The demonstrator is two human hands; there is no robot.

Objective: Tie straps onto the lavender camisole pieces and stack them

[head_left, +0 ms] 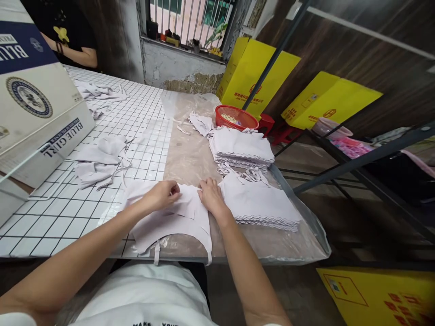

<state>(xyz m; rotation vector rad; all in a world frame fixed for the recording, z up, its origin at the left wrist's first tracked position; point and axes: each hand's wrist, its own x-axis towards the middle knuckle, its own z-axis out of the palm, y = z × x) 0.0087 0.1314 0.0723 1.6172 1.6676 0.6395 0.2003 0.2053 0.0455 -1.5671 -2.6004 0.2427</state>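
Note:
A pale lilac camisole [176, 226] lies spread on the plastic-covered table, its thin straps pointing toward me and hanging over the front edge. My left hand [165, 194] is closed in a pinch at the far edge of the cloth, though its fingertips partly hide what is between them. At the far right corner, my right hand [211, 194] has bent fingers gripping the same camisole's edge. Immediately right of that hand is a neat stack of camisoles [258, 199] with wavy hems. Behind it sits a second stack [241, 147].
Loose garments [102, 158] lie on the checked tabletop [68, 217] at left, beside a large carton [44, 108]. A red basket [236, 117] stands behind the stacks. Yellow boxes [258, 77] and a metal rack [340, 167] are at right. Another person [68, 40] is at far left.

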